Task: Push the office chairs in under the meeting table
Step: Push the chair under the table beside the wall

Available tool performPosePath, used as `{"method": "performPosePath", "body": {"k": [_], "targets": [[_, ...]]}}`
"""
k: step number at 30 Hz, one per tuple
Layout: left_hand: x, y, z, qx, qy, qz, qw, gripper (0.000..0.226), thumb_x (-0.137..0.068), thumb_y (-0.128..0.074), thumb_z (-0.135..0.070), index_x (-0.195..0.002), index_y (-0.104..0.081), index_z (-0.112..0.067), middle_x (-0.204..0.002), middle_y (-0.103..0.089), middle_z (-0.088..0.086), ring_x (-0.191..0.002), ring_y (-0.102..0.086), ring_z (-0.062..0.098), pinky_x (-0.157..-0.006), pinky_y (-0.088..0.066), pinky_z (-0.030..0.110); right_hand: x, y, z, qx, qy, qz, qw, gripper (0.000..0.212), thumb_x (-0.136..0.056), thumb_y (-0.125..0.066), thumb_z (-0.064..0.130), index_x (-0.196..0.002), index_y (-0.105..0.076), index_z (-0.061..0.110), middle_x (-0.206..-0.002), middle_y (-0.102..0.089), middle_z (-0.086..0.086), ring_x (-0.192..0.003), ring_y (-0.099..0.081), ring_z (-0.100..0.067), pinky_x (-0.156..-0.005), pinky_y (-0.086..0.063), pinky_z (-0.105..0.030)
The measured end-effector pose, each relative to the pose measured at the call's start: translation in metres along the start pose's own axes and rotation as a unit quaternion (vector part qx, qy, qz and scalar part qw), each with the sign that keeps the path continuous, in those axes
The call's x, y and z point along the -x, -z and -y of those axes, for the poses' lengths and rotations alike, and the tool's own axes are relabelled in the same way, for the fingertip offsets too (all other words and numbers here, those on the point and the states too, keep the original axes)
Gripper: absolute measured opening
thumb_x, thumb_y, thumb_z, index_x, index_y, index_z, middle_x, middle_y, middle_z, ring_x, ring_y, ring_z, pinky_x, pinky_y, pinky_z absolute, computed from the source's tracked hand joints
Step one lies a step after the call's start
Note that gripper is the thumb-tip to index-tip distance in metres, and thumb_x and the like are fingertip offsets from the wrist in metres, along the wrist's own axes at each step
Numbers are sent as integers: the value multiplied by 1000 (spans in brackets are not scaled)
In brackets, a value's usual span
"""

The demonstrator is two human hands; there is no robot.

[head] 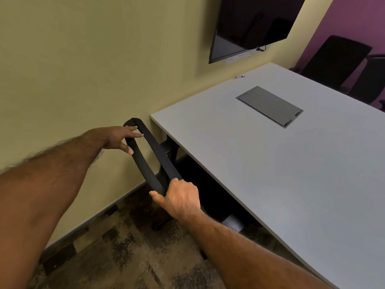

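A black office chair [153,155] stands at the near left edge of the grey-white meeting table [270,163], its seat dark under the tabletop. Only the top rim of its backrest shows clearly, as a curved black band. My left hand [118,137] rests on the far end of that rim, fingers spread over it and thumb below. My right hand [181,198] is closed around the near end of the rim. One chair castor [157,226] shows on the carpet below.
A yellow wall runs close along the left, leaving a narrow gap beside the chair. A dark screen [250,26] hangs above the table's far end. Two more black chairs [341,63] stand at the table's far side. A grey cable hatch [269,106] sits in the tabletop. The carpet is brown and patterned.
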State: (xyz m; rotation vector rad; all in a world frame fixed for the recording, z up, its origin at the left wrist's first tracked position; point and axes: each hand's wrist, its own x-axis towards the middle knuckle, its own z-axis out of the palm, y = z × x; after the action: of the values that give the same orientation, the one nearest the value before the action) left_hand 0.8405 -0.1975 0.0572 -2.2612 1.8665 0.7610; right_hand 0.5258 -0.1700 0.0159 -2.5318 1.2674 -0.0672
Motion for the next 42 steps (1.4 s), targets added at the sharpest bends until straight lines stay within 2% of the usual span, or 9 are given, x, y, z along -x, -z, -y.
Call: {"method": "performPosePath", "body": {"k": [7,11,15,24,28,31,34,39,42], "targets": [[-24,-3,-26,-37,-5,-4,999,81,-94,-63,-48,-158,-16,-36,-169,2,0,-155,5,24,-122,-14,44,-12,18,-53,-19,1,-30,999,79,-78,-42,87,-109,-53,15,-87,-62,-1,-76,-61,-22,-61,-46,-36],[-32,-1,-43,-65,-19,-31,997,85,-92,-60,-57,-157,-7,-41,-168,7,-1,-155,-7,24,-110,-35,37,-21,27,-80,-9,8,-55,998,78,-76,-42,89,-99,-58,17,-80,-60,2,-73,-60,-20,-64,-50,-36],[-43,8,-64,-80,-19,-21,996,80,-94,-58,-56,-157,-11,-44,-168,13,-4,-154,-12,30,-63,-52,19,-35,32,-101,-32,10,-56,998,81,-75,-44,88,-108,-63,17,-95,-70,-3,-83,-64,-22,-74,-56,-39],[-52,15,-82,-74,14,29,997,70,-100,-52,-45,-157,-12,-44,-166,17,-11,-154,9,35,-57,-60,27,-51,31,-113,-33,-7,-43,998,81,-73,-47,88,-111,-64,19,-97,-70,-1,-85,-64,-21,-76,-57,-39],[-50,13,-82,-82,16,27,996,68,-102,-48,-46,-157,-9,-43,-167,14,-8,-154,10,34,-85,-60,40,-53,29,-113,-46,-10,-38,998,81,-72,-49,88,-111,-65,19,-98,-71,-1,-86,-65,-21,-78,-58,-40],[-50,10,-83,-63,28,24,997,69,-103,-49,-44,-159,-10,-37,-168,12,0,-154,11,33,-121,-24,50,-51,29,-110,-49,-20,-44,998,85,-70,-46,92,-113,-65,21,-101,-72,1,-89,-66,-20,-79,-58,-39],[-45,5,-88,-15,54,4,998,67,-103,-51,-38,-159,-14,-30,-168,8,5,-154,9,32,-124,-6,48,-48,29,-107,-55,-29,-48,997,85,-71,-43,93,-110,-64,22,-100,-71,1,-88,-66,-21,-79,-57,-39],[-35,-11,-115,-23,78,-77,994,62,-104,-50,-29,-159,-22,-23,-169,-3,10,-155,-3,32,-124,-15,48,-38,26,-109,-20,-36,-51,998,90,-79,-31,91,-128,-55,19,-117,-68,-4,-106,-63,-27,-94,-50,-47],[-22,-31,-147,-44,62,-147,986,65,-102,-50,-40,-159,-23,-23,-168,-9,7,-155,-6,27,-121,-26,52,-28,24,-109,-1,-38,-49,998,89,-85,-21,85,-140,-46,19,-135,-60,-6,-124,-53,-29,-106,-38,-55]]}}
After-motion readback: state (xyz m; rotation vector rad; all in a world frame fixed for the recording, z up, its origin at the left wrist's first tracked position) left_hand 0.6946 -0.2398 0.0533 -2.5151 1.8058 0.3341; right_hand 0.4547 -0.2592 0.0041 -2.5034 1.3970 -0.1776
